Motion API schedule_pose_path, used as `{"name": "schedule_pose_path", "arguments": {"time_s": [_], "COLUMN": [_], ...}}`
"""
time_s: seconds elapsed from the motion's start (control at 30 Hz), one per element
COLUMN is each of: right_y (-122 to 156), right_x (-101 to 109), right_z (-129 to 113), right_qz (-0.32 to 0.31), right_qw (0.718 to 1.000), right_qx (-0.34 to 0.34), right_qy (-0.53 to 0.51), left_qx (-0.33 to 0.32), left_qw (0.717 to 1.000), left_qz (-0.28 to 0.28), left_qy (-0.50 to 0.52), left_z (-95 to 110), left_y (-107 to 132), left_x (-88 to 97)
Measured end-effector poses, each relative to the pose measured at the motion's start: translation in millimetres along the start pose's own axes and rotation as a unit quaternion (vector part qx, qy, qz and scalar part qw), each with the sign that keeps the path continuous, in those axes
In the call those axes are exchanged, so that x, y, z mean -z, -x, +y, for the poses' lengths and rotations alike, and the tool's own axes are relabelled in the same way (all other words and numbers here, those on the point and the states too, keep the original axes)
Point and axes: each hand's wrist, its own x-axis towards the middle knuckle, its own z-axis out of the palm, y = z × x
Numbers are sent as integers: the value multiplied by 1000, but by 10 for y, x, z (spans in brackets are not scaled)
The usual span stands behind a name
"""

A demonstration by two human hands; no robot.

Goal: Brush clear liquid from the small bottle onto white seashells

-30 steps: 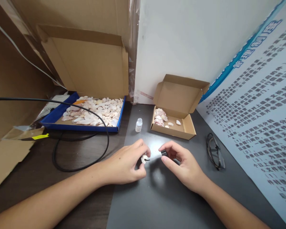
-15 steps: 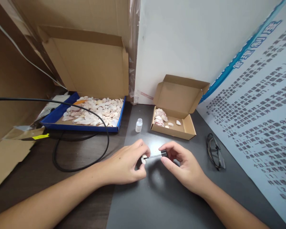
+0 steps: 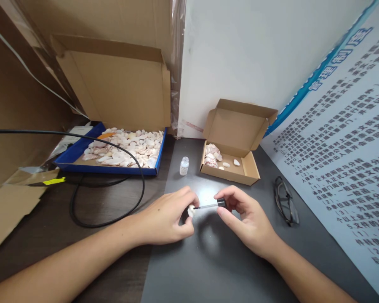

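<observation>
A small white shell point(image 3: 191, 211) is pinched between the thumb and fingers of my left hand point(image 3: 170, 214). My right hand point(image 3: 244, 216) grips the black cap of a thin brush applicator point(image 3: 221, 203). Its stem points left, and the dark tip is at the shell's face; whether it touches I cannot tell. Beyond my hands an uncapped little glass bottle point(image 3: 184, 166) with a white label stands upright on the grey mat point(image 3: 183, 269).
A blue-edged box point(image 3: 107, 170) full of shells lies at the left, its lid raised. A smaller cardboard box point(image 3: 230, 176) with several shells stands right of the bottle. Glasses point(image 3: 285, 202) lie at the right. A black cable point(image 3: 142, 185) loops near my left arm.
My right hand has moved slightly to the right, drawing the brush a little that way across the shell. My left hand and the shell have barely shifted.
</observation>
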Motion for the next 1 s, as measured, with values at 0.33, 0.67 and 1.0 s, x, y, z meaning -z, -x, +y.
{"name": "schedule_pose_path", "arguments": {"time_s": [0.33, 0.67, 1.0], "right_y": [15, 7, 13], "right_x": [-2, -3, 0], "right_z": [2, 15, 21], "right_qz": [-3, -20, -40], "right_qw": [1000, 1000, 999], "right_qx": [1, -11, -12], "right_qy": [11, 5, -8], "left_qx": [-1, 3, -3], "left_qw": [1000, 1000, 1000], "left_qz": [3, 0, 4], "left_qy": [-2, 1, 0], "left_z": [-7, -7, -22], "left_y": [3, 8, 7], "left_x": [-8, -8, -16]}}
